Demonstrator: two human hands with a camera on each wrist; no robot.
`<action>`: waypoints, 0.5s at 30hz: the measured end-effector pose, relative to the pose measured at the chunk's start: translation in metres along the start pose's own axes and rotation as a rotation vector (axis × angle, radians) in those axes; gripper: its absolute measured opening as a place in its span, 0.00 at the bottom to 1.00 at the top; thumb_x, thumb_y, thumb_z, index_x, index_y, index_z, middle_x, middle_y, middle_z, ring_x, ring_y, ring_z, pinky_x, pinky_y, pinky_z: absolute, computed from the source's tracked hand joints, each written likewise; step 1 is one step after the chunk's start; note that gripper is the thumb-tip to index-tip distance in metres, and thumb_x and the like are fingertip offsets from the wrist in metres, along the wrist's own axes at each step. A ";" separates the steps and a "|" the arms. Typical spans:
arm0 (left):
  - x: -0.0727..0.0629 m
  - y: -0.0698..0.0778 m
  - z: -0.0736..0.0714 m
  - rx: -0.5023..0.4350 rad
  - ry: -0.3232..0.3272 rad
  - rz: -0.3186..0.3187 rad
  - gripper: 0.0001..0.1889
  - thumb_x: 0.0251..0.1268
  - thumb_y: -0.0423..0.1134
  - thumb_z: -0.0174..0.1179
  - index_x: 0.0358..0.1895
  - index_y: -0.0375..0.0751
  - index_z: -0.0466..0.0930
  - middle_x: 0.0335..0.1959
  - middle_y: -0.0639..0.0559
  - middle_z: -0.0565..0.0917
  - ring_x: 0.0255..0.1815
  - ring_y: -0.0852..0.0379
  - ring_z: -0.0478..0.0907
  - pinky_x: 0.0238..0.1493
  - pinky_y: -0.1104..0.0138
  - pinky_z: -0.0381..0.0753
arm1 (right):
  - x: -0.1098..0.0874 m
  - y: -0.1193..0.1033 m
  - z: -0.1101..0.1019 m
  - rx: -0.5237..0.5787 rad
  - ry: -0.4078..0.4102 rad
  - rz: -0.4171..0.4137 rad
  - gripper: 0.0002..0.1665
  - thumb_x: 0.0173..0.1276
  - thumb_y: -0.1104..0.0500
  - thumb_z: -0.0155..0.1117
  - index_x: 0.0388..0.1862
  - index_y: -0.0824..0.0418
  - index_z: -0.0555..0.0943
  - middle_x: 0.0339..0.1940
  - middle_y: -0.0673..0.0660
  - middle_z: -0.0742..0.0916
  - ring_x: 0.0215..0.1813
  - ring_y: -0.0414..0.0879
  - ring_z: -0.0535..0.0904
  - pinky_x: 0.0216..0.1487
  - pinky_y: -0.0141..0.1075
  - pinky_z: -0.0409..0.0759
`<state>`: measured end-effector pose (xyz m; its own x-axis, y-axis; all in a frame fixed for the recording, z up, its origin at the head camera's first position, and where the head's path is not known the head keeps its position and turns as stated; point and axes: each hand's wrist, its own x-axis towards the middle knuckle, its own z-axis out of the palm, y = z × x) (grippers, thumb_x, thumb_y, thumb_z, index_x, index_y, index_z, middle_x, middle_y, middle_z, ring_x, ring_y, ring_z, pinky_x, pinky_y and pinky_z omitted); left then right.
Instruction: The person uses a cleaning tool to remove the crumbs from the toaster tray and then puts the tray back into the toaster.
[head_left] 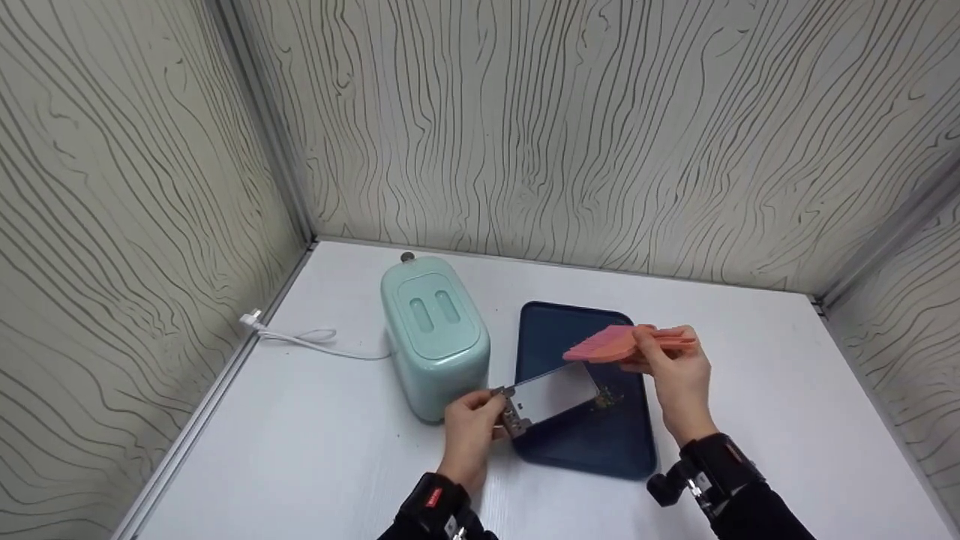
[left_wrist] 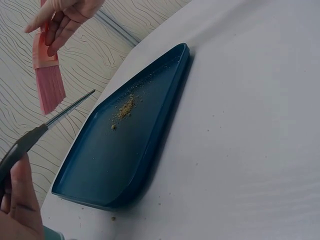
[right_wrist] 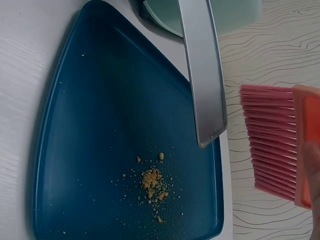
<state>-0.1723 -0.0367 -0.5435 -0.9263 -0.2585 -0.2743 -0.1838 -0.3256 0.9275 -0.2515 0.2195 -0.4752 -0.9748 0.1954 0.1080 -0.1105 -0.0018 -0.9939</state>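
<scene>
My left hand (head_left: 471, 435) pinches the dark end piece of a flat metal crumb tray (head_left: 555, 394), which slants out over a dark blue tray (head_left: 592, 448). In my right hand (head_left: 682, 386) is an orange brush (right_wrist: 306, 125) with pink bristles (left_wrist: 51, 89), gripped by its handle. The bristles hang above the far end of the crumb tray, apart from it in both wrist views. A small heap of brown crumbs (right_wrist: 152, 182) lies in the blue tray, with finer bits scattered about it. The crumb tray's upper face looks bare.
Left of the blue tray stands a mint-green toaster (head_left: 442, 330), close by my left hand. Its white cord (head_left: 322, 345) runs left to a plug (head_left: 251, 318) near the table's edge. Several stray crumbs (left_wrist: 113, 218) dot the white table. Patterned walls (head_left: 562, 135) enclose the table.
</scene>
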 end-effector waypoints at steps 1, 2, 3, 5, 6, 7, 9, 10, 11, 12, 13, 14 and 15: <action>0.001 -0.001 0.000 0.001 0.002 0.003 0.10 0.61 0.31 0.63 0.43 0.29 0.85 0.31 0.48 0.83 0.27 0.57 0.80 0.29 0.67 0.82 | -0.001 0.000 0.002 -0.021 -0.006 -0.018 0.23 0.70 0.53 0.70 0.47 0.68 0.70 0.39 0.56 0.91 0.35 0.46 0.90 0.37 0.42 0.88; 0.001 -0.001 0.001 0.000 0.002 0.010 0.10 0.61 0.30 0.63 0.43 0.28 0.85 0.31 0.48 0.83 0.27 0.58 0.79 0.28 0.67 0.82 | -0.003 0.001 0.003 -0.042 -0.011 -0.034 0.23 0.70 0.53 0.70 0.46 0.68 0.70 0.39 0.56 0.91 0.35 0.47 0.90 0.37 0.42 0.88; 0.001 -0.001 0.001 -0.001 0.002 0.017 0.10 0.61 0.30 0.62 0.43 0.27 0.85 0.30 0.49 0.83 0.27 0.58 0.79 0.28 0.68 0.81 | -0.003 0.002 0.004 -0.054 -0.015 -0.045 0.23 0.70 0.53 0.70 0.45 0.68 0.70 0.39 0.57 0.91 0.34 0.47 0.90 0.36 0.43 0.88; 0.002 -0.002 0.002 0.000 0.005 0.019 0.10 0.61 0.30 0.62 0.42 0.26 0.85 0.30 0.49 0.82 0.26 0.59 0.79 0.27 0.68 0.81 | -0.004 0.003 0.006 -0.079 -0.019 -0.060 0.23 0.70 0.52 0.69 0.44 0.67 0.70 0.37 0.58 0.91 0.33 0.49 0.90 0.36 0.43 0.88; 0.002 -0.002 0.002 0.000 0.006 0.018 0.10 0.61 0.30 0.62 0.43 0.26 0.85 0.30 0.49 0.82 0.26 0.59 0.79 0.28 0.68 0.81 | -0.005 0.004 0.007 -0.086 -0.018 -0.061 0.23 0.70 0.52 0.70 0.43 0.68 0.71 0.35 0.59 0.91 0.32 0.50 0.90 0.36 0.43 0.88; 0.002 -0.002 0.001 0.001 0.007 0.016 0.10 0.61 0.30 0.62 0.43 0.26 0.85 0.30 0.49 0.82 0.26 0.59 0.79 0.28 0.68 0.81 | -0.005 0.004 0.007 -0.092 -0.015 -0.061 0.23 0.70 0.51 0.70 0.42 0.68 0.71 0.34 0.59 0.91 0.32 0.50 0.90 0.35 0.43 0.88; 0.002 -0.002 0.001 0.001 0.010 0.009 0.11 0.61 0.30 0.63 0.43 0.27 0.85 0.30 0.49 0.83 0.26 0.58 0.79 0.28 0.67 0.81 | -0.005 0.006 0.008 -0.099 -0.012 -0.061 0.23 0.69 0.51 0.71 0.41 0.68 0.71 0.32 0.60 0.91 0.30 0.52 0.90 0.35 0.43 0.88; 0.002 -0.002 0.001 0.000 0.012 0.004 0.11 0.60 0.30 0.63 0.44 0.27 0.85 0.30 0.49 0.83 0.26 0.58 0.79 0.28 0.67 0.81 | -0.006 0.006 0.008 -0.104 -0.011 -0.061 0.24 0.69 0.51 0.71 0.40 0.69 0.72 0.31 0.60 0.91 0.30 0.53 0.90 0.35 0.43 0.88; 0.002 -0.002 0.001 -0.001 0.012 0.006 0.11 0.60 0.30 0.63 0.44 0.27 0.85 0.30 0.48 0.83 0.26 0.58 0.79 0.28 0.67 0.81 | -0.006 0.007 0.008 -0.108 -0.009 -0.061 0.24 0.69 0.51 0.72 0.40 0.69 0.72 0.30 0.60 0.91 0.30 0.53 0.90 0.34 0.43 0.88; 0.001 -0.001 0.001 -0.003 0.010 0.005 0.11 0.60 0.31 0.64 0.44 0.27 0.85 0.31 0.48 0.83 0.27 0.58 0.79 0.28 0.67 0.81 | -0.007 0.007 0.008 -0.117 -0.009 -0.061 0.24 0.68 0.51 0.72 0.39 0.69 0.72 0.30 0.59 0.91 0.29 0.53 0.90 0.34 0.43 0.88; 0.001 -0.001 0.001 -0.005 0.009 0.008 0.11 0.60 0.31 0.64 0.44 0.27 0.85 0.31 0.48 0.83 0.27 0.58 0.79 0.28 0.67 0.81 | -0.007 0.008 0.008 -0.127 -0.009 -0.061 0.25 0.68 0.50 0.72 0.39 0.69 0.71 0.30 0.59 0.91 0.29 0.53 0.90 0.34 0.43 0.88; 0.000 0.000 0.001 -0.007 0.007 0.008 0.11 0.60 0.31 0.64 0.44 0.27 0.85 0.31 0.48 0.83 0.28 0.58 0.79 0.28 0.67 0.81 | -0.008 0.008 0.008 -0.138 -0.011 -0.063 0.25 0.68 0.50 0.72 0.38 0.68 0.71 0.29 0.58 0.91 0.29 0.53 0.90 0.34 0.43 0.88; 0.000 0.000 0.001 -0.008 0.005 0.008 0.11 0.60 0.31 0.64 0.44 0.28 0.85 0.32 0.48 0.83 0.28 0.57 0.79 0.29 0.67 0.82 | -0.008 0.008 0.008 -0.148 -0.012 -0.064 0.25 0.68 0.49 0.72 0.38 0.68 0.71 0.29 0.58 0.91 0.29 0.52 0.90 0.33 0.43 0.88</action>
<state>-0.1725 -0.0362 -0.5431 -0.9262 -0.2653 -0.2680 -0.1736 -0.3310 0.9275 -0.2459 0.2103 -0.4842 -0.9691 0.1785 0.1703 -0.1433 0.1546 -0.9775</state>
